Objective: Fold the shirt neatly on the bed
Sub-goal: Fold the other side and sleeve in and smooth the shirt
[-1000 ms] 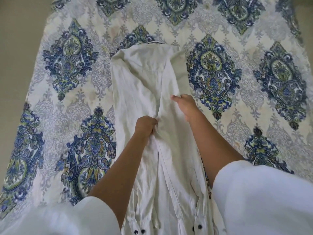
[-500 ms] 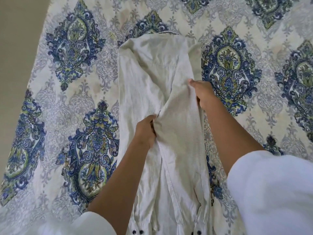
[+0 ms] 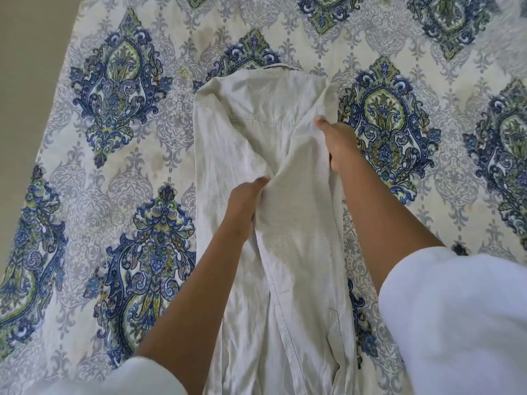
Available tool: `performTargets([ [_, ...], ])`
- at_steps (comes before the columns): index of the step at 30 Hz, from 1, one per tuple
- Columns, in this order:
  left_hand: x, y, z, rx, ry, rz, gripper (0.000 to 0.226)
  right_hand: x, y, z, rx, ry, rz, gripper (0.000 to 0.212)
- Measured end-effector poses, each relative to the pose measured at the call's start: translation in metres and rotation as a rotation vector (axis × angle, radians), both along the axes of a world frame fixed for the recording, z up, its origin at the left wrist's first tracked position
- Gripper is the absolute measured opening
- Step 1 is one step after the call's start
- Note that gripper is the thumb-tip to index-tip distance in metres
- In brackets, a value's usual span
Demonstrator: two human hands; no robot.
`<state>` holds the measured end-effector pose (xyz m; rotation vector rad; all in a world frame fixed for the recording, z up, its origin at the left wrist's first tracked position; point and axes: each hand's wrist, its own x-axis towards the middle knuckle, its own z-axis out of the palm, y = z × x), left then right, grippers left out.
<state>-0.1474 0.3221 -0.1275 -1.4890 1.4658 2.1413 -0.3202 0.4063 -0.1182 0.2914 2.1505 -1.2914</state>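
Note:
A pale cream shirt point(image 3: 251, 138) lies lengthwise down the middle of the bed, back side up, its collar end at the far side. Both side parts are folded in over the back, so it forms a long narrow strip. My left hand point(image 3: 243, 208) grips a bunch of the folded-in fabric near the shirt's middle. My right hand point(image 3: 339, 143) pinches the right folded edge higher up, near the shoulder, with the cloth lifted slightly between both hands.
The bed point(image 3: 119, 155) is covered by a white sheet with large blue and green damask medallions. Its left edge meets a plain beige floor point(image 3: 31, 52) at the upper left. My white sleeves fill the bottom corners.
My right hand has slid up the folded edge toward the shoulder. My left hand has kept its grip near the middle. The view has shifted so the shirt sits lower and larger.

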Motion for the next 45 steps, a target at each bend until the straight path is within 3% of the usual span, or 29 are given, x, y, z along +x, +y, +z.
performTargets([
  [3, -0.020, -0.005, 0.004, -0.199, -0.025, -0.127, 0.011, -0.008, -0.010, 0.000, -0.011, 0.067, 0.064, 0.039],
  [6, -0.024, -0.012, -0.001, -0.066, -0.072, 0.017, 0.010, -0.019, -0.017, -0.002, 0.004, 0.125, 0.047, 0.039],
  [8, -0.020, -0.011, -0.006, -0.087, -0.148, 0.105, 0.013, -0.027, -0.021, -0.001, -0.022, 0.126, 0.028, 0.042],
  [10, -0.015, -0.004, -0.012, -0.336, -0.140, 0.096, 0.013, -0.033, -0.023, -0.003, -0.020, 0.110, 0.027, 0.038],
  [12, -0.014, 0.001, -0.013, -0.684, -0.021, -0.026, 0.016, -0.033, -0.025, -0.005, -0.038, 0.077, 0.061, 0.038],
  [15, -0.026, -0.002, -0.018, -1.008, 0.005, -0.503, 0.027, -0.036, -0.028, -0.013, -0.036, 0.068, 0.133, 0.042],
  [17, -0.031, -0.007, -0.025, -1.110, -0.068, -0.639, 0.018, -0.040, -0.028, -0.019, -0.028, 0.091, 0.114, 0.039],
  [21, -0.032, -0.021, -0.038, -0.802, -0.151, -0.394, 0.023, -0.045, -0.028, -0.024, 0.002, 0.153, 0.056, 0.031],
  [23, -0.033, -0.019, -0.037, -0.809, -0.164, -0.411, 0.031, -0.042, -0.029, -0.023, -0.006, 0.163, 0.058, 0.034],
  [25, -0.034, -0.016, -0.035, -0.932, -0.115, -0.442, 0.034, -0.043, -0.028, -0.023, -0.017, 0.149, 0.059, 0.039],
  [27, -0.032, -0.014, -0.038, -1.078, -0.052, -0.546, 0.028, -0.046, -0.027, -0.025, -0.008, 0.127, 0.081, 0.031],
  [29, -0.032, -0.016, -0.044, -1.148, -0.062, -0.634, 0.016, -0.050, -0.027, -0.028, -0.005, 0.119, 0.103, 0.015],
  [32, -0.033, -0.016, -0.044, -1.220, -0.141, -0.643, 0.016, -0.054, -0.030, -0.034, 0.008, 0.150, 0.074, 0.021],
  [34, -0.033, -0.008, -0.038, -1.332, -0.173, -0.632, 0.027, -0.050, -0.033, -0.033, 0.034, 0.262, 0.045, 0.024],
  [37, -0.033, -0.002, -0.032, -1.461, 0.003, -0.574, 0.039, -0.028, -0.029, -0.031, 0.121, 0.542, -0.049, 0.024],
  [39, -0.033, -0.015, -0.034, -1.370, 0.053, -0.503, 0.044, -0.005, -0.022, -0.037, 0.156, 0.669, -0.012, 0.023],
  [42, -0.041, -0.047, -0.035, -0.992, 0.095, -0.312, 0.048, 0.019, -0.018, -0.054, 0.143, 0.631, 0.281, 0.034],
  [45, -0.056, -0.070, -0.037, -0.835, 0.231, -0.520, 0.048, 0.011, -0.027, -0.064, 0.247, 0.589, 0.465, 0.043],
])
